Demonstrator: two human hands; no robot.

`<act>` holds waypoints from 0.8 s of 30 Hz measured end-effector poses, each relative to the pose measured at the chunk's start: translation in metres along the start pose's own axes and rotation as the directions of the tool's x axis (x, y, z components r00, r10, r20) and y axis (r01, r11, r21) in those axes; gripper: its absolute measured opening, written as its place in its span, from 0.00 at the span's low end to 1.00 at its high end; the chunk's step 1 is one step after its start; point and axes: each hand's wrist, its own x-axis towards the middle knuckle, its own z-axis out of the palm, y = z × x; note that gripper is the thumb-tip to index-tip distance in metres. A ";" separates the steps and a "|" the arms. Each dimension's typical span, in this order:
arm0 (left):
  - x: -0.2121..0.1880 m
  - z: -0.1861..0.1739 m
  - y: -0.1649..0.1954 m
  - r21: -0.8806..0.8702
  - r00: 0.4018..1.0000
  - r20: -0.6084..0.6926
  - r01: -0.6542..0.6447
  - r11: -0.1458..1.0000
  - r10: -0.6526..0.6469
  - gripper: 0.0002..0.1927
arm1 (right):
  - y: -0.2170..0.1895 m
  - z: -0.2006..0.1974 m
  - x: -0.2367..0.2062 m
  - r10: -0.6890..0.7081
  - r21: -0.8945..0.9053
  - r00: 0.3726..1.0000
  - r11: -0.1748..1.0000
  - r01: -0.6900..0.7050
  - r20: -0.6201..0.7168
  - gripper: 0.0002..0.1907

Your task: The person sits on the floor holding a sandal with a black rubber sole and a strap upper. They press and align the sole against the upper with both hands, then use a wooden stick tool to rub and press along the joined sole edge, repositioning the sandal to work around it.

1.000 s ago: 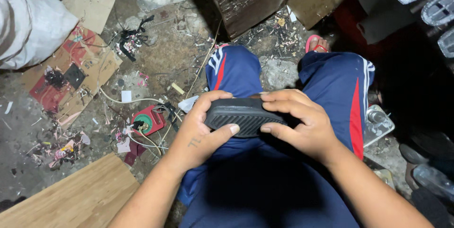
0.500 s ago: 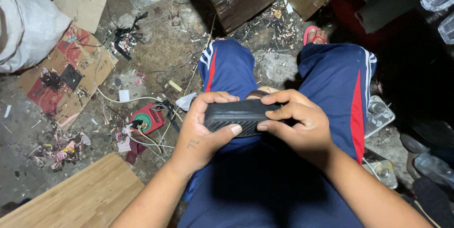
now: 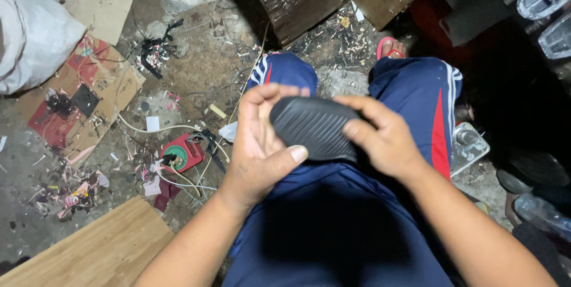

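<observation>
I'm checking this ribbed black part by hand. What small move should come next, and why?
Probably turn the black ribbed part over. Both the left hand and the right hand grip it by its ends above the lap, and only its grooved face shows; the other side is hidden.

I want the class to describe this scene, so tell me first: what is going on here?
A seated person in blue track trousers holds a black ribbed oval piece over the lap with both bare hands. The left hand cups its left end, thumb pressed on the near edge; the right hand pinches the right end. On the littered floor to the left lie a red device with a green disc, cardboard and a wooden board.
</observation>
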 end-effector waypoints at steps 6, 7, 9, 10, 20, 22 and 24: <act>0.019 0.034 -0.016 0.690 0.992 0.122 -0.097 0.718 0.016 0.66 | -0.005 0.018 0.000 0.263 0.696 0.929 0.718 -0.010 -0.258 0.22; 0.025 0.036 -0.021 0.759 0.994 0.113 -0.096 0.644 0.015 0.68 | -0.007 0.021 -0.002 0.293 0.724 0.916 0.689 -0.005 -0.273 0.23; 0.037 0.034 -0.027 0.785 0.984 0.176 -0.147 0.602 0.011 0.67 | -0.013 0.023 -0.010 0.305 0.782 0.920 0.624 0.002 -0.245 0.24; 0.044 0.030 -0.028 0.744 0.971 0.239 -0.193 0.640 0.015 0.63 | -0.015 0.021 -0.017 0.283 0.809 0.939 0.588 -0.008 -0.196 0.25; 0.110 0.053 -0.027 0.955 0.693 0.286 -0.267 0.132 -0.662 0.59 | 0.005 -0.013 -0.091 0.547 0.639 0.831 0.604 -0.476 0.101 0.26; 0.112 0.055 -0.030 0.935 0.688 0.321 -0.339 0.102 -0.651 0.58 | 0.008 -0.013 -0.100 0.529 0.411 0.837 0.739 -0.534 0.138 0.24; 0.108 0.050 -0.032 0.935 0.727 0.324 -0.343 0.089 -0.605 0.53 | 0.005 -0.018 -0.100 0.354 -0.005 0.934 0.935 -0.355 -0.034 0.21</act>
